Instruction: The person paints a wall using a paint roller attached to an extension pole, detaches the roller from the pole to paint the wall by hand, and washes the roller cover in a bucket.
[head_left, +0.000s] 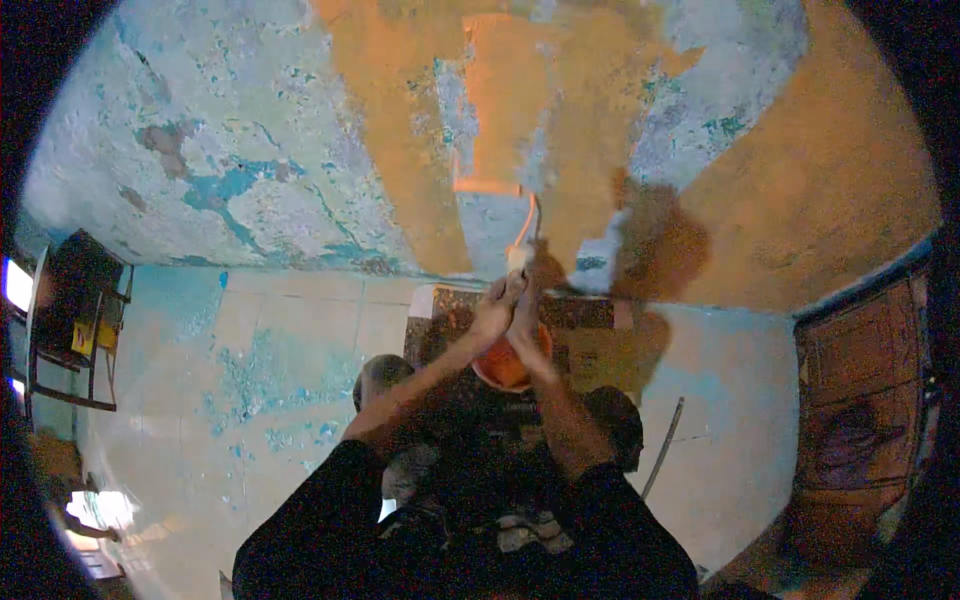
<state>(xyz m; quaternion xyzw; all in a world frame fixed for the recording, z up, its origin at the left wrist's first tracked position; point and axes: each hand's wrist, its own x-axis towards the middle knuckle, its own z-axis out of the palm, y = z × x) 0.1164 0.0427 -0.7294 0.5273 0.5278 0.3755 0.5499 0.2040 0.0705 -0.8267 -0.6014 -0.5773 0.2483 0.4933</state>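
Both of my hands are closed round the handle of a paint roller (487, 184), whose frame wire curves up from the pale grip. My left hand (496, 306) and my right hand (524, 315) meet close together on the handle. The orange-coated roller touches the wall, at the lower end of a bright, wet-looking orange strip (499, 97). Beneath my wrists an orange bucket (510, 366) is partly hidden by my forearms. Older-looking orange paint and patches of bare, peeling blue-grey wall (270, 165) surround the strip.
The bucket stands on or by a dark, speckled surface (446, 300) against the wall. A thin stick (664, 446) lies on the tiled floor at right, near a brown wooden door (859, 420). A dark-framed chair or stand (94, 375) is at far left. Paint flakes mark the floor.
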